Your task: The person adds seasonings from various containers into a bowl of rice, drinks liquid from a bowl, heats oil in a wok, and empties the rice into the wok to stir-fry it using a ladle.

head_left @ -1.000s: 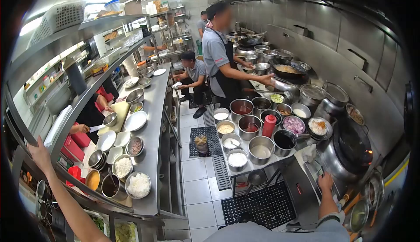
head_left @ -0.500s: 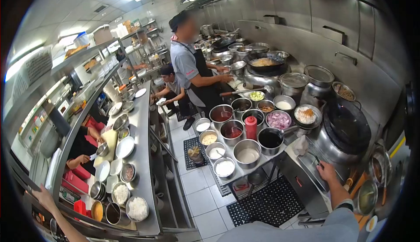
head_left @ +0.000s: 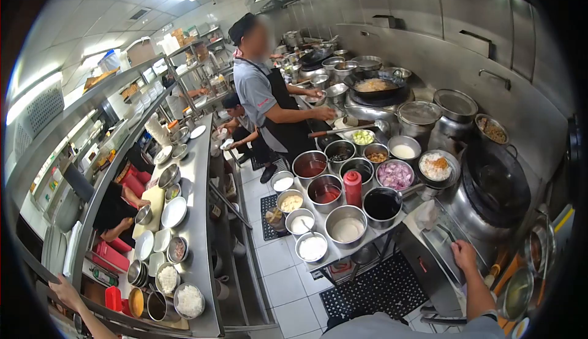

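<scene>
At the lower left, my left hand [head_left: 66, 294] rests on the edge of the steel shelf frame [head_left: 38, 265], its fingers partly spread. On the right, my right hand [head_left: 463, 254] is at the steel counter edge beside the metal trays [head_left: 442, 250]; its fingers are bent and what they may hold is too small to tell. A crumpled cloth [head_left: 426, 213] lies just beyond it. Left of that hand, a table carries a red squeeze bottle [head_left: 353, 188], a pot of dark sauce [head_left: 382, 205] and a bowl of chopped onions [head_left: 395, 175].
A person [head_left: 263, 94] in a black apron stands at the stoves; another person crouches behind. A black wok [head_left: 495, 173] sits at the right. Rice bowls [head_left: 188, 301] and plates line the left counter. A black rubber mat [head_left: 373, 290] covers part of the floor.
The view has tilted and shifted. My left hand appears lower in the frame, still at the shelf frame. The standing person's arm has drawn back from the metal container near the stove.
</scene>
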Motion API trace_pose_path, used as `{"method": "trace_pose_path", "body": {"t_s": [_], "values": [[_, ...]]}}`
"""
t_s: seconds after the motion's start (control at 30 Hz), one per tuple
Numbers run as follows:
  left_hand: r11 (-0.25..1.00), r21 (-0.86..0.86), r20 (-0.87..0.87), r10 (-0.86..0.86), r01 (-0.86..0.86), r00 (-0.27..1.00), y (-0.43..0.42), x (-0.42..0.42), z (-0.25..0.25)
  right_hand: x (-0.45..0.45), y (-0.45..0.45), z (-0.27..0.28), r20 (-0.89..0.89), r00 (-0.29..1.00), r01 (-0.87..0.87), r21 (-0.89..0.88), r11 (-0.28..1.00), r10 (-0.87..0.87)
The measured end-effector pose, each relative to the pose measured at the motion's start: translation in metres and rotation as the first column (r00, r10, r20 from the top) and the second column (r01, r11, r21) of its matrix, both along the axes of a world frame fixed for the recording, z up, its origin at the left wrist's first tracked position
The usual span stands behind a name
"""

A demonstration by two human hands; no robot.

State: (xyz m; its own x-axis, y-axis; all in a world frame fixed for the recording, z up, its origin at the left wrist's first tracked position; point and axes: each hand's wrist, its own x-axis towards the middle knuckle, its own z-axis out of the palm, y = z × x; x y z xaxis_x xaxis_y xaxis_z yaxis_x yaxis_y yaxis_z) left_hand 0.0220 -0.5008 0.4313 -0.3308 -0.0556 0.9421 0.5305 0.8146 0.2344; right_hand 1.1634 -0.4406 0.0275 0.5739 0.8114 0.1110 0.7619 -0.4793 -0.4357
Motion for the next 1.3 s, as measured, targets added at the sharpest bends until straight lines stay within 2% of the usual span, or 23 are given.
{"method": "trace_pose_path", "body": {"t_s": [0.13,0.23,0.33,0.43,0.53,0.63,0.73,0.83,0.93,1.07,1.3], "values": [[0.998,0.041,0.12,-0.046,0.041,0.992,-0.003,-0.005,-0.003,0.007,0.005,-0.006,0.012,1.0,0.01,-0.009,1.0,-0.01],[0.963,-0.234,-0.031,0.127,-0.13,0.991,-0.011,-0.014,-0.007,0.005,0.004,-0.005,0.029,1.0,-0.004,0.011,1.0,0.003],[0.998,0.014,-0.042,-0.058,0.058,0.997,-0.01,-0.028,-0.008,0.003,0.005,0.002,0.018,1.0,-0.008,-0.012,1.0,0.008],[0.998,-0.068,-0.088,-0.023,0.017,0.996,-0.012,-0.022,-0.003,0.004,0.006,-0.001,0.036,0.999,-0.028,0.007,1.0,0.028],[0.994,0.032,0.045,-0.107,0.105,0.993,-0.011,-0.009,-0.003,0.002,0.004,0.003,0.001,1.0,-0.02,0.006,1.0,0.02],[0.995,0.061,0.061,-0.079,0.075,0.995,-0.007,0.007,-0.002,0.001,0.006,0.003,0.003,1.0,-0.014,0.004,1.0,0.014],[0.989,0.083,0.044,-0.13,0.126,0.991,-0.01,-0.014,-0.005,-0.003,0.006,0.009,-0.006,1.0,-0.009,-0.011,1.0,0.009],[0.999,0.024,0.034,-0.049,0.048,0.998,-0.008,0.0,-0.003,-0.004,0.006,0.012,-0.009,1.0,-0.011,-0.021,1.0,0.011],[0.996,0.071,0.095,-0.067,0.061,0.993,-0.009,-0.002,0.0,-0.004,0.005,0.01,-0.004,1.0,-0.004,-0.012,1.0,0.004],[0.995,0.062,0.076,-0.077,0.073,0.994,-0.011,-0.019,-0.003,0.0,0.004,0.004,0.011,1.0,-0.003,-0.005,1.0,0.003],[0.995,0.025,0.09,-0.098,0.096,0.991,-0.011,0.003,0.003,0.002,0.004,-0.001,0.012,1.0,0.001,-0.009,1.0,-0.001]]}}
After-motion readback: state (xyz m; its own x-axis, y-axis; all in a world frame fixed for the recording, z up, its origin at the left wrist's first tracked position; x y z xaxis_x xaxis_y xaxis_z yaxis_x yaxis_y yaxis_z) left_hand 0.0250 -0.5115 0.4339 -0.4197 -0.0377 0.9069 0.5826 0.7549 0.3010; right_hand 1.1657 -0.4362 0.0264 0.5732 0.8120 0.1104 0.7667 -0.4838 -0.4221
